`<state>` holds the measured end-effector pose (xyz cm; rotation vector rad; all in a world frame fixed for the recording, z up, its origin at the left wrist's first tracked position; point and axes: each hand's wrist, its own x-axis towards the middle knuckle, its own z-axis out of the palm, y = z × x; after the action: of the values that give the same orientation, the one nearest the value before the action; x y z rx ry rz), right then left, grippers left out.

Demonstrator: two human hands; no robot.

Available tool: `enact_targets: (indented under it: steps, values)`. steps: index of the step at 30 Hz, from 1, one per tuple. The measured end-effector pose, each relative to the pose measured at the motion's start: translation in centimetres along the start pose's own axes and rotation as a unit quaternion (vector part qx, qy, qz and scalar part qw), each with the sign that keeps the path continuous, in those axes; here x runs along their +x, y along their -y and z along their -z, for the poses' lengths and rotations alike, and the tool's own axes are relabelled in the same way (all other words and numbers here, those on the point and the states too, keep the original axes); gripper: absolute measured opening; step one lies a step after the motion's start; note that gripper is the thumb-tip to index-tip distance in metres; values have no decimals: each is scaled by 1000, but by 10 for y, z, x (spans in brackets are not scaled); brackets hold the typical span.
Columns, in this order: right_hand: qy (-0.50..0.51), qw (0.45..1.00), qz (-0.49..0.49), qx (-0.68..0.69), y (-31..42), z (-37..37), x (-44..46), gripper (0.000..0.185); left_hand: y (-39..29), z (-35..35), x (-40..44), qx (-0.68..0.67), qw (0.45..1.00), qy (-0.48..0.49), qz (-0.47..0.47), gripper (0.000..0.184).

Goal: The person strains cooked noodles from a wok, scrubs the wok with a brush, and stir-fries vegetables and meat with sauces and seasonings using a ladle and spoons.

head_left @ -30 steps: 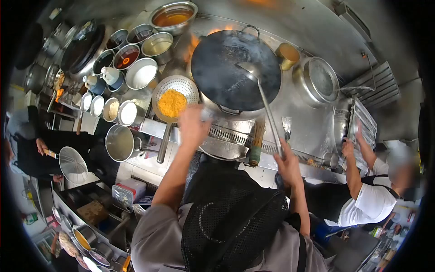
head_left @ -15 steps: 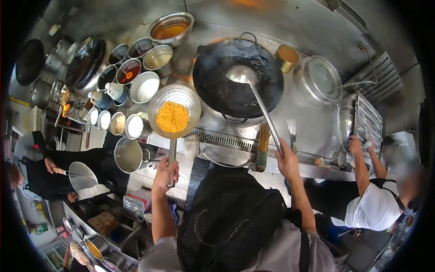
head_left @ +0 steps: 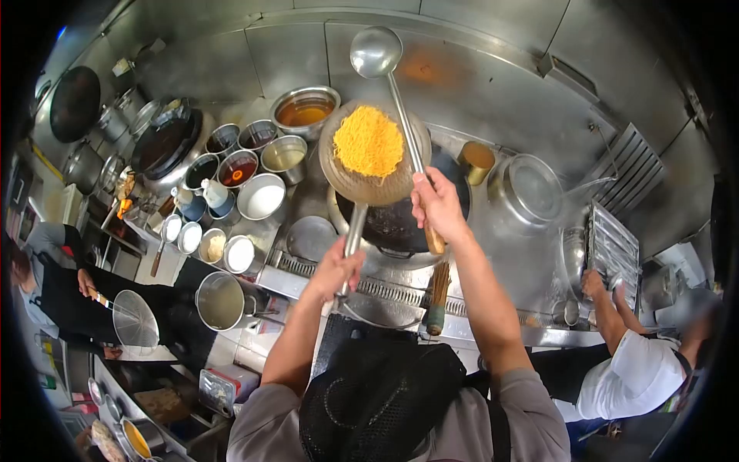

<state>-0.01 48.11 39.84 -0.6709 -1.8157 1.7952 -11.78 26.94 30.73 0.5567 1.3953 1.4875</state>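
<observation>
My left hand (head_left: pixel 336 269) is wrapped round the handle of a perforated strainer (head_left: pixel 362 191), held up over the near-left part of the wok. Heaped in the strainer is a mound of yellow, noodle-like shreds (head_left: pixel 368 142). The fingers of my right hand (head_left: pixel 439 202) close on the wooden-ended handle of a steel ladle (head_left: pixel 376 52). Its bowl points up and away, beyond the strainer, and its shaft crosses the strainer's right side; whether the two touch I cannot tell. Below them is the dark wok (head_left: pixel 392 231), partly hidden by the strainer and my right hand.
Left of the wok stand several sauce pots (head_left: pixel 238 168) and a bowl of amber liquid (head_left: pixel 302 115). A bamboo brush (head_left: pixel 439 296) lies at the front edge. One co-worker (head_left: pixel 631 369) handles a tray at right; another at left holds a wire skimmer (head_left: pixel 135 319).
The strainer with the yellow shreds has moved right and up, over the wok. The ladle has left the wok and swung up, its bowl now raised. Both hands are closer together.
</observation>
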Motion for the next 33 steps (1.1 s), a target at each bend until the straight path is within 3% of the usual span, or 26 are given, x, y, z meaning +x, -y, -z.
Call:
enact_targets:
  steps: [4,6,10,11,14,18,23,27,30,33]
  values:
    - [-36,998,35,-25,10,17,-23,45,38,-10,7,-48,996,31,64,20]
    - [-70,996,41,-23,-7,29,-41,44,48,-13,15,-67,987,37,143,17]
    - [-82,996,17,21,-31,25,-59,43,21,-4,49,-107,976,77,173,17]
    - [-91,995,1,40,-35,20,-55,43,18,-7,50,-103,976,79,175,17]
    - [-66,996,-24,48,-48,22,-15,40,-18,-25,34,1,998,47,36,21]
    - [-86,993,54,62,-11,29,-1,41,27,-17,17,-37,997,47,57,19]
    - [-82,991,74,75,2,43,-61,42,15,-8,47,-71,989,51,118,17]
    - [-64,981,-107,148,-17,31,-151,42,9,-1,48,-106,982,47,151,16]
    - [-20,938,-256,231,-42,31,-175,41,21,-1,60,-105,981,34,159,15]
    - [9,921,-298,252,-78,26,-159,35,31,-6,63,-117,980,32,158,16]
